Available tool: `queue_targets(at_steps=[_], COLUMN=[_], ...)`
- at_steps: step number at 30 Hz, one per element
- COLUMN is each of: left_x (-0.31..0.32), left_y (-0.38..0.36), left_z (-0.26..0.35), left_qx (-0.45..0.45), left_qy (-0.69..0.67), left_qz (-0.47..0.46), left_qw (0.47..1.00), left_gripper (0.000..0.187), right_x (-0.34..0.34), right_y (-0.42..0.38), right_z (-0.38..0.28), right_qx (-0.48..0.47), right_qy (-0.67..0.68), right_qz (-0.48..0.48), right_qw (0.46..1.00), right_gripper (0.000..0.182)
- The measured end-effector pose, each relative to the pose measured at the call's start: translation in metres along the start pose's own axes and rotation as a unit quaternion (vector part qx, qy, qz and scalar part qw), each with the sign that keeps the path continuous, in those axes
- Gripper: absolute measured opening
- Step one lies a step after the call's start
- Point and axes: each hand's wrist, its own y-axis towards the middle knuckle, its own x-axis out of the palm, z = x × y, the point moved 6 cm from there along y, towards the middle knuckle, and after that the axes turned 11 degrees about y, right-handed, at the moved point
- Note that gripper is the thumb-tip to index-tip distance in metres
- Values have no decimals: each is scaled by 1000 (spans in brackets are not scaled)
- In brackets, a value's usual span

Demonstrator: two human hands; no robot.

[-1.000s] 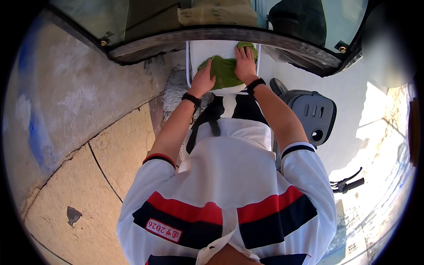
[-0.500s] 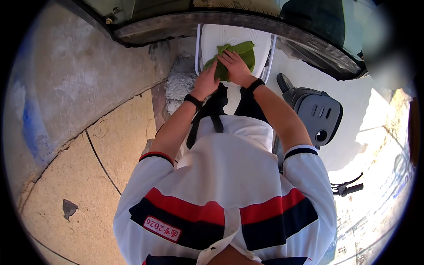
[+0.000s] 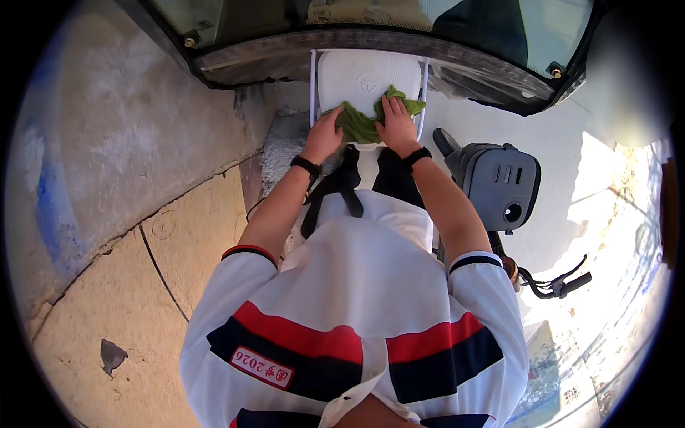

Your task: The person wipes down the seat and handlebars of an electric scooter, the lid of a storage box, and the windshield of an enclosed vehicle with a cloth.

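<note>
A green cloth (image 3: 359, 124) lies bunched along the near edge of a white seat (image 3: 342, 75) with a raised emblem and light side rails. At the cloth's left end, my left hand (image 3: 325, 135) has its fingers against the fabric and seems to pinch it, the thumb towards the middle. My right hand (image 3: 397, 127) rests flat on the right part of the cloth, fingers stretched forward and thumb apart. Both wrists wear black bands. Fabric bunches up between the two hands.
A dark-framed glass panel (image 3: 385, 36) overhangs the seat's far side. To the right stand a grey bicycle-like vehicle part (image 3: 501, 187) and a handlebar grip (image 3: 575, 284). A concrete wall (image 3: 128, 121) rises at the left, with rough grey material (image 3: 284, 151) beside the seat.
My hands have moved apart and nearer to me, and the cloth is now spread wider along the seat's near edge. More of the seat and its emblem shows. The view has shifted slightly.
</note>
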Motion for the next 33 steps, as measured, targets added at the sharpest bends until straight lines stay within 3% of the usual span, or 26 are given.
queue_targets(at_steps=[1,4,5,8,9,18,21,24,25,29,33], left_x=[1,-4,-7,-36,-47,-122,-155,-196,-204,-242,-267], left_y=[2,5,5,-3,-8,-38,-51,-56,-56,-57,-58], left_z=[-4,-18,-23,-22,-21,-18,-13,-4,-2,4,29], left_qx=[3,-8,-15,-34,-18,-27,26,51,63,135,157], left_qy=[-3,-72,-104,-94,-108,-106,-69,-390,-422,-341,-347], left_qz=[14,54,67,79,120,160,275,244,241,261,254], left_qw=[1000,996,992,992,987,981,959,887,872,893,889], left_gripper=[55,41,36,24,17,13,9,10,11,12,14], right_x=[-10,-28,-40,-55,-65,-103,-113,-130,-135,-159,-183], right_y=[-3,-14,-21,-35,-39,-27,-19,-15,-15,-21,-33], right_z=[4,30,30,44,40,-7,-36,-68,-76,-98,-105], right_qx=[5,107,65,105,98,146,103,45,30,-15,-18], right_qy=[-1,29,10,39,48,186,277,305,302,315,330], right_qz=[44,39,119,138,174,245,267,289,296,354,403], right_qw=[999,993,991,984,979,940,917,906,906,881,854], right_gripper=[62,46,29,20,13,16,18,17,17,15,16])
